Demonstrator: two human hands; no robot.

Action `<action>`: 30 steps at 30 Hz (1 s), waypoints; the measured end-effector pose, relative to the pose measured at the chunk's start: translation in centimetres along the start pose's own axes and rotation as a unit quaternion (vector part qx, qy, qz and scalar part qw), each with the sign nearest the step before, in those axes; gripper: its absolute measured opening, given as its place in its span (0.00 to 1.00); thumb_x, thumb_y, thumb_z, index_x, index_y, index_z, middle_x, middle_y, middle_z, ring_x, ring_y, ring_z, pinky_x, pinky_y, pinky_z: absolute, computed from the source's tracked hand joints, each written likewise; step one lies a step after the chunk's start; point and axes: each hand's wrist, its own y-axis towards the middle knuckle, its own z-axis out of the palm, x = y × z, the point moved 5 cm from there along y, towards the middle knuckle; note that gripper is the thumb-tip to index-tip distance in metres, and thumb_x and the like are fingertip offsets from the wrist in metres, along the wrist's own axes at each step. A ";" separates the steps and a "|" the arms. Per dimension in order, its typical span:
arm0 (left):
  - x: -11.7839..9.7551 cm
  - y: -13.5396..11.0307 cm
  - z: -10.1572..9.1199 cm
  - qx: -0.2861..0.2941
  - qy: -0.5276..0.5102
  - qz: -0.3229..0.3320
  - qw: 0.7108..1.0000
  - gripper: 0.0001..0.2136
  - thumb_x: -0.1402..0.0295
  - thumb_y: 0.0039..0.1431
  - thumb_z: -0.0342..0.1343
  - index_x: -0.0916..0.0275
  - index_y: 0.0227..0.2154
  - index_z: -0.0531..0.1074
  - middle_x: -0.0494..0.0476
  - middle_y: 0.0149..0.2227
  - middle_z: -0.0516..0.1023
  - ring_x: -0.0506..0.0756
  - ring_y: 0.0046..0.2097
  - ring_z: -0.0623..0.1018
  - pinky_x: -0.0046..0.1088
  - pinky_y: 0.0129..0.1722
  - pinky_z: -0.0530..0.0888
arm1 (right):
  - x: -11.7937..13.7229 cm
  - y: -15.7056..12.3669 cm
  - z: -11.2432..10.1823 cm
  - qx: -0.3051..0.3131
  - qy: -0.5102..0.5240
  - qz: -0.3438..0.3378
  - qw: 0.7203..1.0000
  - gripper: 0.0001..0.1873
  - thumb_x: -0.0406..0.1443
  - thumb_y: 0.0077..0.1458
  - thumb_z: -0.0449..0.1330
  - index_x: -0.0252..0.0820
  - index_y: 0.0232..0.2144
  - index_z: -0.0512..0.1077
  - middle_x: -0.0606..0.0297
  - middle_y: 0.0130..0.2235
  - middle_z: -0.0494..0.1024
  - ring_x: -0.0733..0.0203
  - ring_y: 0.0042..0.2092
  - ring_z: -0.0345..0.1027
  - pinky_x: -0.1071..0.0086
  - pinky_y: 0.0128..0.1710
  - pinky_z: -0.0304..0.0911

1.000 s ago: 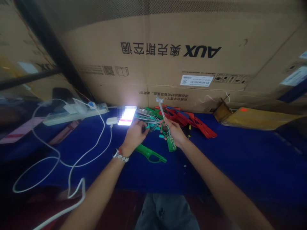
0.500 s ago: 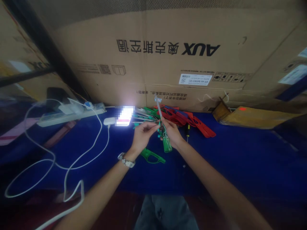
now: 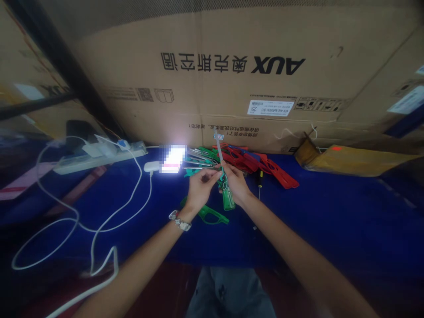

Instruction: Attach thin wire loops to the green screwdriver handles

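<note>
My right hand [image 3: 236,184] is closed around a long-nose lighter [image 3: 228,199], its green half-body pointing down toward me and its metal tube pointing up and away. Thin wire and inner parts show along the open side of the body. My left hand [image 3: 199,190] pinches a small teal plastic part [image 3: 221,174] against the middle of the lighter; the fingertips partly hide it. Below my left hand, a loose green half-shell with a handle loop [image 3: 212,216] lies on the blue table. Behind both hands is a pile of metal tubes with teal parts [image 3: 195,164].
Red lighter shells [image 3: 265,165] are heaped at the back, with a yellow-black screwdriver [image 3: 260,180] in front. To the left are a lit phone [image 3: 173,158], a white power strip [image 3: 99,157] and looping white cables [image 3: 135,185]. A cardboard box [image 3: 205,35] stands behind.
My left hand and wrist have shifted slightly right, and its fingers press closer to the lighter. The lighter's body has swung slightly left. The loose half-shell stays put.
</note>
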 end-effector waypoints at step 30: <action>-2.8 -0.1 -0.1 0.152 0.233 0.233 0.932 0.04 0.70 0.64 0.59 0.62 0.34 0.77 0.53 0.35 0.72 0.52 0.36 0.74 0.29 0.38 0.72 | -0.1 -0.5 0.1 -0.025 0.021 -0.017 0.999 0.29 0.58 0.45 0.65 0.43 0.39 0.80 0.68 0.29 0.78 0.70 0.19 0.64 0.75 0.14 0.62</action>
